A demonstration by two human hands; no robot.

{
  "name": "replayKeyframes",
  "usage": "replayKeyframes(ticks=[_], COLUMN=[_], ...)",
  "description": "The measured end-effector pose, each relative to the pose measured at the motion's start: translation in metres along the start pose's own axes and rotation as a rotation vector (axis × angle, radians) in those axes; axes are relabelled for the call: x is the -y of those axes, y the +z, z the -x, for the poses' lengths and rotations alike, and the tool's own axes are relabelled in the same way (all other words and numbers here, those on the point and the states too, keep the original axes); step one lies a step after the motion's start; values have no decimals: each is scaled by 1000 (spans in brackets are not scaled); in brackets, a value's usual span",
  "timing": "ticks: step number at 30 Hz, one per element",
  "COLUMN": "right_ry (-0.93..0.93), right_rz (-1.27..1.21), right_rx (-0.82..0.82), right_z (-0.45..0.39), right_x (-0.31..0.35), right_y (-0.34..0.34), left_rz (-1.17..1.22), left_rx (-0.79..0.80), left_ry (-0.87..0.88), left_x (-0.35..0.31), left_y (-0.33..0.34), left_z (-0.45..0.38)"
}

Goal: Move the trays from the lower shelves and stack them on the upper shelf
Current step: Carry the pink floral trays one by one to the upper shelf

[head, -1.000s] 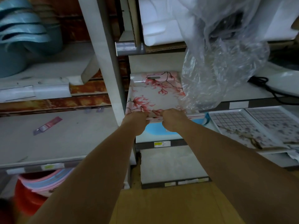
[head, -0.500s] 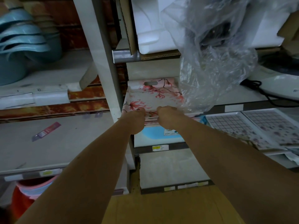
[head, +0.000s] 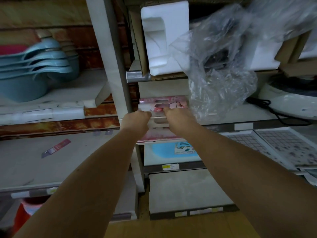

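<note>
Beside floral tray (head: 163, 104), plastic bag (head: 221, 86).

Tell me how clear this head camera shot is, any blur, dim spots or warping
Head view: dim overall; the pink floral tray and both hands, left hand and right hand, are motion-smeared; the plastic bag shows soft glare; the wide lens bends the shelf post.

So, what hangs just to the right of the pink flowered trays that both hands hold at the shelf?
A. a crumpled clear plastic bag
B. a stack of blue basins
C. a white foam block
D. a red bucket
A: the crumpled clear plastic bag hangs down right beside the pink flowered trays, which the left hand and the right hand grip at the near edge.
</note>
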State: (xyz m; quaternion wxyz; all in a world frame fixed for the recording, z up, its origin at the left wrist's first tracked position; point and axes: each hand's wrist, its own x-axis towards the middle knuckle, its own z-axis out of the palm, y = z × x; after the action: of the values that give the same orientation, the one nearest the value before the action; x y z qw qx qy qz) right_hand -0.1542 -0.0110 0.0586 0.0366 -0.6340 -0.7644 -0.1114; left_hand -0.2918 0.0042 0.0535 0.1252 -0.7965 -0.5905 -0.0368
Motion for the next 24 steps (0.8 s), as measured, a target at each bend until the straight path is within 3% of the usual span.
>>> replayKeyframes(ticks=[8, 24], right_ry=[84, -13], right_rz=[5, -18], right_rx=[37, -141], right_z=[17, 78], right_x=[-4, 30], right_y=[-31, -102], left_rz=[-14, -19], left_rx=[-86, -162], left_ry=[23, -24], left_x=[6, 23], left_y=[-27, -100], left_z=[17, 87])
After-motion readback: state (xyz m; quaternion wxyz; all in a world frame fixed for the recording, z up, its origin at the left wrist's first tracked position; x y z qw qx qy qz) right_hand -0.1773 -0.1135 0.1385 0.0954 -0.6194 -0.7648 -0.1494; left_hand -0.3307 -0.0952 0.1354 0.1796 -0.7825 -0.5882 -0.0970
